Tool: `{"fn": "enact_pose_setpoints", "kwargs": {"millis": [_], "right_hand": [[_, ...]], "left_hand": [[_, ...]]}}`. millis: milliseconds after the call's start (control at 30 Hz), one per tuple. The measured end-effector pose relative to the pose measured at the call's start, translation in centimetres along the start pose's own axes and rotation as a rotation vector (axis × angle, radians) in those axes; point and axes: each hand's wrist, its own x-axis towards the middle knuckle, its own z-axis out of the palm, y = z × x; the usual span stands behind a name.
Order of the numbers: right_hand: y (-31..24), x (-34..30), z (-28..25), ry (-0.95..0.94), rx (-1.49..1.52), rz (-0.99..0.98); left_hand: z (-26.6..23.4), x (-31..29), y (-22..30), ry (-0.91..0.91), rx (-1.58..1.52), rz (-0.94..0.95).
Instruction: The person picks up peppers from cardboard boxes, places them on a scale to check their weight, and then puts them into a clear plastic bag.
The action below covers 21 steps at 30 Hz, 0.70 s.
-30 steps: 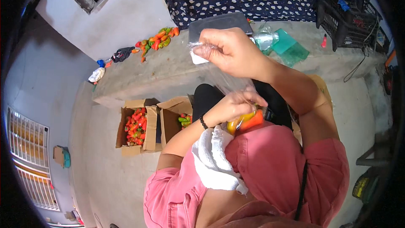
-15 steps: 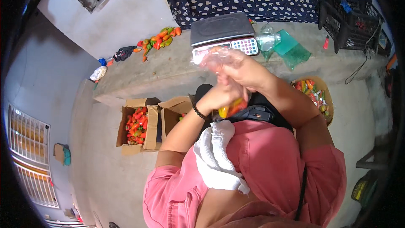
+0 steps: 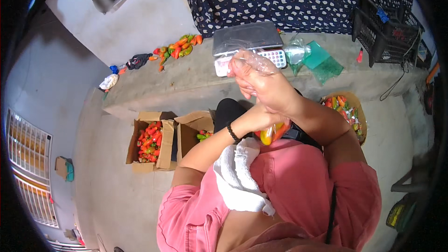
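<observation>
A clear plastic bag of red and yellow peppers [image 3: 267,137] hangs in front of my body. My left hand [image 3: 267,115], below a wrist with a dark beaded bracelet, is closed round the bag just above the peppers. The right forearm passes in front and hides part of the left fingers. Higher up, my right hand [image 3: 254,72] is closed in a fist on the bag's gathered upper end, and clear film [image 3: 265,64] spreads over its knuckles. Behind that fist stands a digital scale [image 3: 247,36] on the ledge, its keypad partly covered.
Loose peppers [image 3: 177,49] lie on the concrete ledge [image 3: 154,81]. Green plastic bags [image 3: 322,60] rest right of the scale, near a black crate [image 3: 385,35]. On the floor, a cardboard box [image 3: 135,142] of peppers stands beside another box [image 3: 196,121]; a round container [image 3: 361,116] holds bagged peppers.
My left hand and the bagged peppers have moved right and slightly down, under the right wrist. My right hand has turned and stays closed on the bag's upper end.
</observation>
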Motion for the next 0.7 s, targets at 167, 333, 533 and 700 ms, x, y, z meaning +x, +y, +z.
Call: {"fn": "enact_pose_setpoints", "kwargs": {"millis": [167,333,533,700], "right_hand": [[-1.2,0.7,-1.6,-0.014,-0.506,-0.463],[1.9,-2.0,-6.6,-0.053,-0.965,-0.867],[9.0,-0.8,-7.4,0.136,-1.154,-1.010],[9.3,-1.9,-8.5,0.084,-0.647,-0.586]], "left_hand": [[-2.4,0.6,0.2,0.588,-0.033,0.221],[-8.3,0.0,1.5,0.803,-0.410,0.472],[-7.0,0.3,2.0,0.763,-0.628,0.477],[-5.4,0.9,1.8,0.856,-0.170,0.451]]}}
